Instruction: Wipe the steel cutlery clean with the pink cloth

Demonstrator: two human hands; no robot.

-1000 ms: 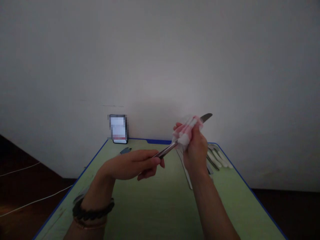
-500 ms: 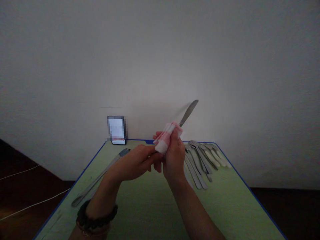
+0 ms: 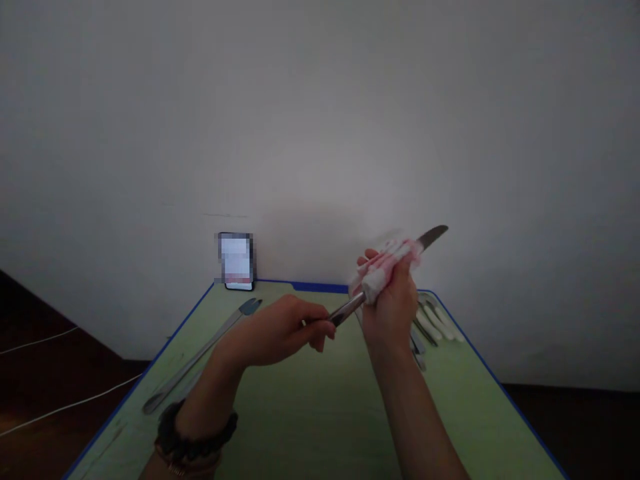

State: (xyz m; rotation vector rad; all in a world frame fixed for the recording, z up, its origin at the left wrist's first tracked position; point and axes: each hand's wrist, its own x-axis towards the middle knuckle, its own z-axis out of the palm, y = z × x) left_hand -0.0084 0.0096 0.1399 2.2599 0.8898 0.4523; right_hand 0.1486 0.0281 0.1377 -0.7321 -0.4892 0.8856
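A metal table knife (image 3: 349, 309) slants across the middle of the view, raised above the table, its blade pointing up and right. My left hand (image 3: 285, 330) pinches the end of its handle between thumb and fingers. Around the middle of the knife, my right hand (image 3: 395, 303) grips a folded pink-and-white cloth (image 3: 387, 267). Part of the handle and the lower blade are hidden inside the cloth; the blade's tip shows beyond it.
Several pieces of cutlery (image 3: 437, 320), some white-handled, lie at the right, partly behind my right arm. A long metal fork-like utensil (image 3: 200, 353) lies at the left. A phone (image 3: 237, 261) leans on the wall at the back of the green table (image 3: 300, 413) with blue edges.
My right hand and the cloth have moved right, away from my left hand, baring part of the handle. The knife has shifted right and tilted lower.
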